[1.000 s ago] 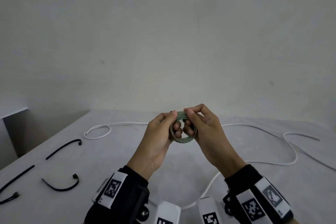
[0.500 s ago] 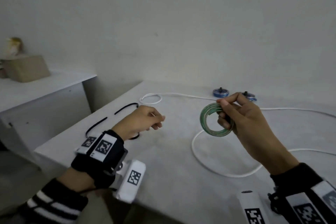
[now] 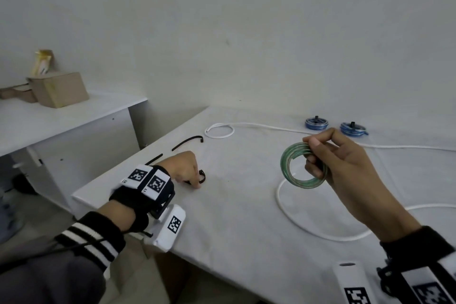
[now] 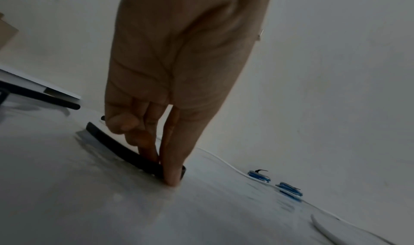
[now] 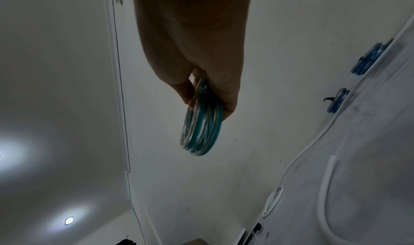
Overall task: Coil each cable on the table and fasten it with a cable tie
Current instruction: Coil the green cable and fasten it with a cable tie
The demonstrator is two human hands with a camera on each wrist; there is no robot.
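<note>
A green and clear cable wound into a small coil (image 3: 291, 173) hangs above the table, and my right hand (image 3: 318, 155) grips its right side between thumb and curled fingers. The right wrist view shows the same coil (image 5: 201, 130) edge-on under that hand (image 5: 206, 96). My left hand (image 3: 195, 180) is down on the table near its left edge. There its thumb and forefinger pinch a curved black cable tie (image 3: 202, 176) that lies flat. In the left wrist view the tie (image 4: 107, 139) runs out to the left from under the fingertips (image 4: 172, 174).
A long white cable (image 3: 296, 215) loops loose across the table (image 3: 234, 242). Two blue coils (image 3: 316, 123) (image 3: 353, 129) with black ties lie at the back. More black ties (image 3: 187, 142) (image 3: 154, 159) lie near the left edge. A lower side desk holds a cardboard box (image 3: 59, 89).
My left hand let go of the coil, swung left and came down onto the black tie. The right hand kept the coil in the air. The head view turned left.
</note>
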